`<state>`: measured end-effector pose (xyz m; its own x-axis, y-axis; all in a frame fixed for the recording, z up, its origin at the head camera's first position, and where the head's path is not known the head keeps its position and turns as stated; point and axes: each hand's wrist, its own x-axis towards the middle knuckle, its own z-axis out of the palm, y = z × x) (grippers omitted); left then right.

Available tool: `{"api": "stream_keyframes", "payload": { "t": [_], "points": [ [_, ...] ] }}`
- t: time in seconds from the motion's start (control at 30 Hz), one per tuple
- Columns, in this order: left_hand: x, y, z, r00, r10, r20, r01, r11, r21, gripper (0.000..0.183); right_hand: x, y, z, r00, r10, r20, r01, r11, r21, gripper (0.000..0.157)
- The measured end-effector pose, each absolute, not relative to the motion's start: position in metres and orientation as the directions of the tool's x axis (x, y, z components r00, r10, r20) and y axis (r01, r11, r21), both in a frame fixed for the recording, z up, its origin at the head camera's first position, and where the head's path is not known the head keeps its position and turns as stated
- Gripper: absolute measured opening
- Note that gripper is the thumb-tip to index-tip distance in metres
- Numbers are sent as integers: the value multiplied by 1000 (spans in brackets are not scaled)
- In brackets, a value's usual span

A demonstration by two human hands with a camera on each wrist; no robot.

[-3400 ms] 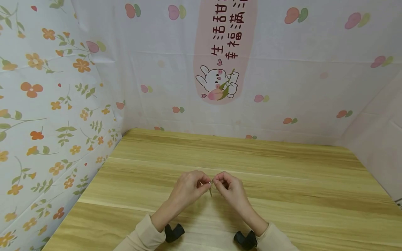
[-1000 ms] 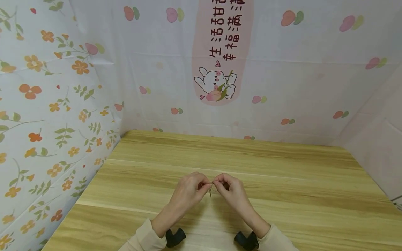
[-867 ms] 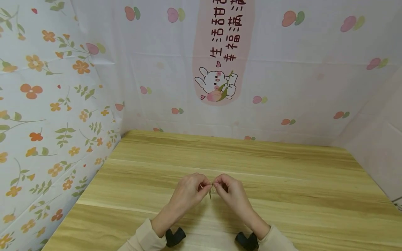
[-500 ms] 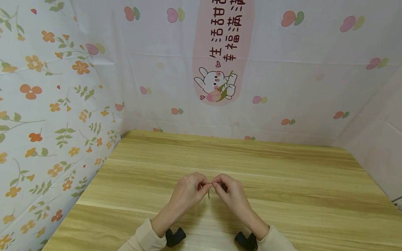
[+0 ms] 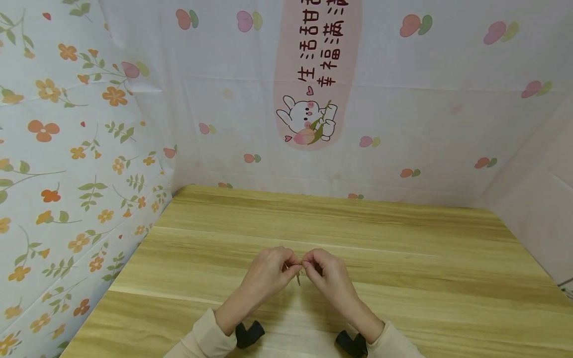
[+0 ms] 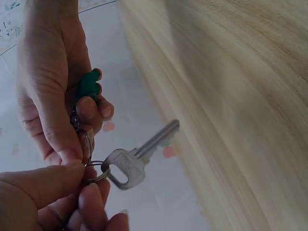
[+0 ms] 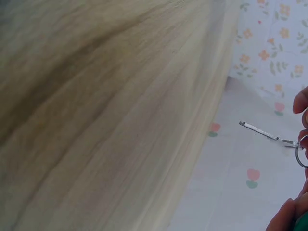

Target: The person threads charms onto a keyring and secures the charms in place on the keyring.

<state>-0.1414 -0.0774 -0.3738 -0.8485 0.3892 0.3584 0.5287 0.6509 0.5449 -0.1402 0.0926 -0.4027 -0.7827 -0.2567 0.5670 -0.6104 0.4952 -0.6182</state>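
Both hands meet fingertip to fingertip over the table in the head view. The left hand [image 5: 267, 271] pinches a small split ring [image 6: 100, 177] between thumb and finger. A silver key [image 6: 127, 167] is threaded on that ring and points down in the head view. A larger ring [image 6: 88, 144] is pinched by the right hand [image 5: 330, 272], linked to the small one near the fingertips. From it a short chain [image 6: 74, 117] leads to a green keychain charm [image 6: 87, 86], tucked under the right hand's curled fingers and partly hidden. Much of the key's ring is covered by fingers.
A wood-grain table [image 5: 403, 258] lies below the hands. Black camera mounts [image 5: 249, 334] sit at both wrists, beside beige sleeves [image 5: 215, 333]. A printed white cloth [image 5: 241, 99] hangs behind the table, and a floral one [image 5: 89, 199] along the left.
Both hands keep nearly the same place and hold. The key dangling between them has swung slightly, and the ring shows less clearly between the fingertips than before.
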Motion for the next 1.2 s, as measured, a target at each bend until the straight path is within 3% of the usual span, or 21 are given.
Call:
{"api": "stream_keyframes", "payload": {
  "t": [0.4,0.7,1.03,1.2],
  "points": [
    [-141,-73,-374,-843,354,405,534,638,555,7,-141,98,-400,-863,-196,465,-501,440,-745,11],
    [-141,-72,-372,-848,406,341,530,627,571,5,-135,97,-397,-808,-246,536,-575,529,-624,17],
    [-140,-70,-374,-833,368,412,551,610,570,5,-137,102,-393,-851,-211,481,-517,498,-696,15],
    [-139,-69,-373,-838,388,384,546,603,582,6,-135,103,-393,-802,-236,548,-576,548,-607,18]
  ]
}}
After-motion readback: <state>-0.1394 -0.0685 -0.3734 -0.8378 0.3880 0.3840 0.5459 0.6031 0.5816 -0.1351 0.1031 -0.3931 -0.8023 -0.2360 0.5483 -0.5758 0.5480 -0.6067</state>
